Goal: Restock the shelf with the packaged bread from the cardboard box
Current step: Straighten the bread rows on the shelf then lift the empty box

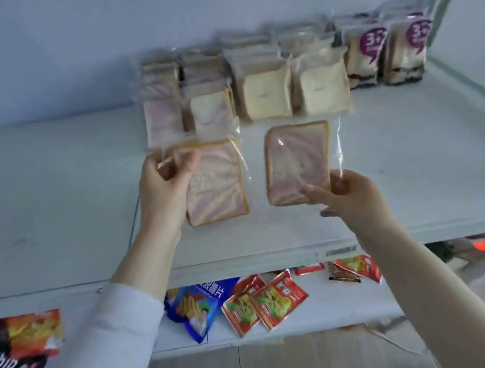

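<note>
My left hand [164, 184] grips the upper left corner of a clear-wrapped slice of pink-swirl bread [219, 187], held over the white shelf [45, 200]. A second packaged pink slice [298, 158] is pinched at its lower right corner by my right hand [348, 191]. Both packets hover just in front of the rows of packaged bread [264, 93] standing at the back of the shelf. The cardboard box is out of view.
Purple-labelled bread packs [367, 57] stand at the back right beside the shelf's side wall. The shelf's left half is bare. On the lower shelf lie a blue chip bag [197, 307], red snack packets [264, 305] and a dark chip bag [8, 348].
</note>
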